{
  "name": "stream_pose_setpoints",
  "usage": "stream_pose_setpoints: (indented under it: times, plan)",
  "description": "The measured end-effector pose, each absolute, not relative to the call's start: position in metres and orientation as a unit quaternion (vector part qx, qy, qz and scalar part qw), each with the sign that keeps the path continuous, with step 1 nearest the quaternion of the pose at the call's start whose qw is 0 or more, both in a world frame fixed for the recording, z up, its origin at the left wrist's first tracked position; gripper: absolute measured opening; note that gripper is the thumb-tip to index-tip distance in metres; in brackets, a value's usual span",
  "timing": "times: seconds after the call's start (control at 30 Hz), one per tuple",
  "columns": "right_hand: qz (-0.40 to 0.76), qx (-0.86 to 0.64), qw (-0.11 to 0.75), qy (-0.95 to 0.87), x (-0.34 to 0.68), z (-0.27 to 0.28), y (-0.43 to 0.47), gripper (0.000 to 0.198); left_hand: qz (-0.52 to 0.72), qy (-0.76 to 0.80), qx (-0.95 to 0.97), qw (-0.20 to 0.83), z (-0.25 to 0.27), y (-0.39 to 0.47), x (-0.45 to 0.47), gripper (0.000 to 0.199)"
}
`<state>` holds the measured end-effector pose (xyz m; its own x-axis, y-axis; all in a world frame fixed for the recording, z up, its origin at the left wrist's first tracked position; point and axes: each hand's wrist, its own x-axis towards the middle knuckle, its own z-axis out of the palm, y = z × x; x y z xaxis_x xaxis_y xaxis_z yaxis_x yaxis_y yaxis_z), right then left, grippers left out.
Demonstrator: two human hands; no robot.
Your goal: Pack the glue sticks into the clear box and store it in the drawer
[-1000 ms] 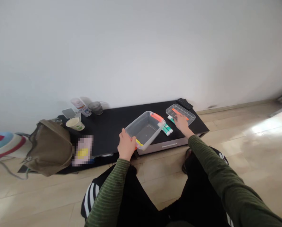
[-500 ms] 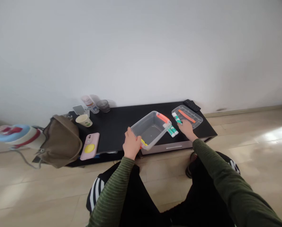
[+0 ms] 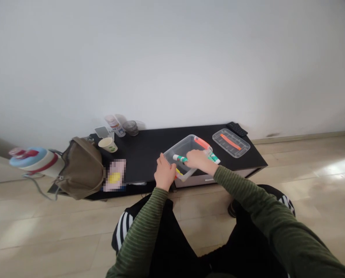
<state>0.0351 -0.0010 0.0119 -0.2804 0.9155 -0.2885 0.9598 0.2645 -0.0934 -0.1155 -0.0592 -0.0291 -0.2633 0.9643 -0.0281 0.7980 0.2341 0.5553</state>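
Note:
My left hand [image 3: 164, 172] grips the near left corner of a clear plastic box [image 3: 176, 148], which is tilted on the black table and has an orange clasp on its far right side. Over the box's opening, my right hand [image 3: 199, 159] is closed on a green and white glue stick [image 3: 180, 158], its white end pointing left. Another green and white glue stick [image 3: 214, 158] lies on the table just right of the box, partly hidden by my right hand and the box. The clear lid [image 3: 231, 143] with an orange strip lies flat farther right.
On the black table [image 3: 152, 143] stand a paper cup [image 3: 107, 144], a glass [image 3: 131, 128] and a spray can [image 3: 115, 126] at the left. A brown bag [image 3: 84, 168] and a bottle [image 3: 37, 161] are at the far left. A black remote [image 3: 237, 129] lies behind the lid.
My right hand has moved left from beside the lid to over the box, carrying the glue stick. My left hand still holds the box. The view has shifted slightly.

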Motion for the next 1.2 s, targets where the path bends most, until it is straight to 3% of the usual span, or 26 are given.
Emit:
stream_pose_setpoints:
  times: [0.33, 0.53, 0.63, 0.8, 0.93, 1.0, 1.2]
  plan:
    - [-0.177, 0.582, 0.187, 0.772, 0.006, -0.008, 0.013, 0.042, 0.224, 0.757, 0.586, 0.183, -0.030, -0.058, -0.116, 0.076]
    - [-0.173, 0.580, 0.175, 0.776, 0.009, -0.006, 0.010, 0.032, 0.220, 0.758, 0.589, 0.175, -0.034, -0.057, -0.118, 0.076]
    - [-0.144, 0.583, 0.064, 0.797, 0.024, 0.000, 0.005, 0.025, 0.219, 0.758, 0.590, 0.174, -0.036, -0.056, -0.119, 0.075]
    - [-0.087, 0.623, -0.236, 0.741, 0.084, 0.003, 0.000, 0.036, 0.216, 0.758, 0.591, 0.172, -0.034, -0.056, -0.118, 0.074]
    - [-0.073, 0.676, -0.329, 0.656, 0.146, -0.012, 0.009, 0.038, 0.212, 0.763, 0.584, 0.177, -0.030, -0.057, -0.116, 0.074]
    - [-0.092, 0.702, -0.313, 0.634, 0.170, -0.027, 0.015, 0.036, 0.211, 0.765, 0.582, 0.178, -0.029, -0.058, -0.116, 0.074]
    - [-0.173, 0.732, -0.144, 0.643, 0.197, -0.079, 0.021, 0.023, 0.221, 0.763, 0.579, 0.182, -0.032, -0.056, -0.117, 0.074]
